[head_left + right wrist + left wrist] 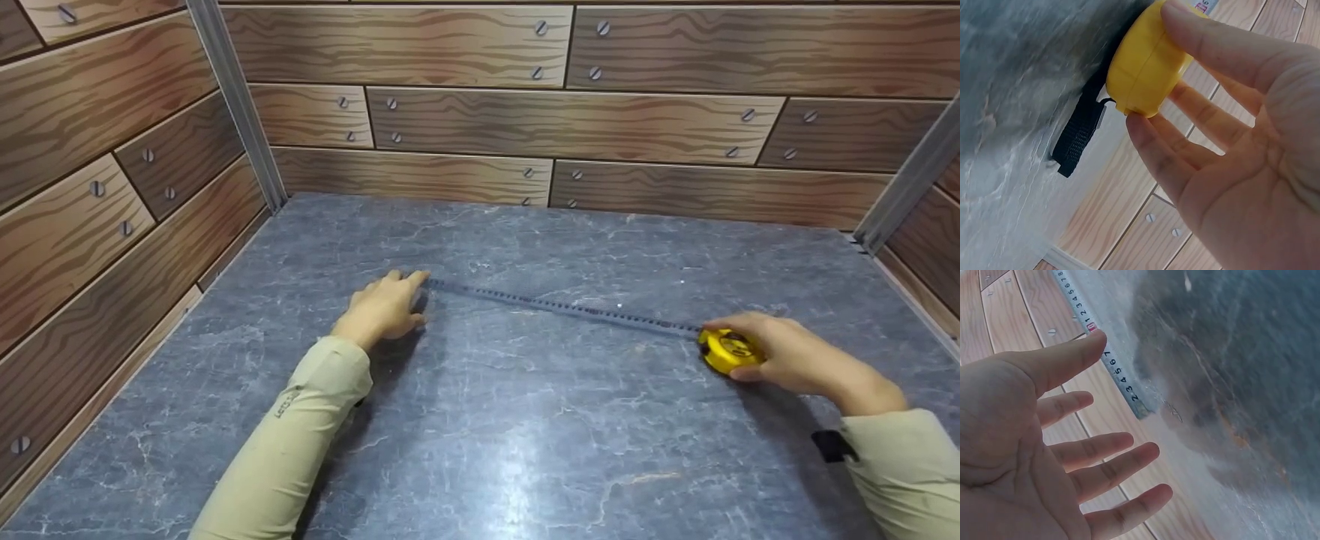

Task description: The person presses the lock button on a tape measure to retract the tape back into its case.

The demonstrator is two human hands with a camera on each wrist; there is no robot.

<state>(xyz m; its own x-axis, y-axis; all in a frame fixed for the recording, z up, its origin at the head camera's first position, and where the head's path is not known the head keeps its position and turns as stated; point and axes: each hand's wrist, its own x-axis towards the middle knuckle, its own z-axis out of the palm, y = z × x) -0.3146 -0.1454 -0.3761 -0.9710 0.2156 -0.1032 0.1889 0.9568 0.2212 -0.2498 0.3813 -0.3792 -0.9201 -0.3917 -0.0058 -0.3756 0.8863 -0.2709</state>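
One tape blade (556, 304) pointing left from the yellow case (726, 352), long axis slanting backward across the tabletop (480, 405), right hand (806, 358) pinching the case from its right, left hand (384, 306) spread near the tip.

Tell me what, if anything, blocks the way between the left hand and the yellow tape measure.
Nothing visible does. Its own extended blade runs over the tabletop from the left hand to the yellow tape measure, which the right hand holds.
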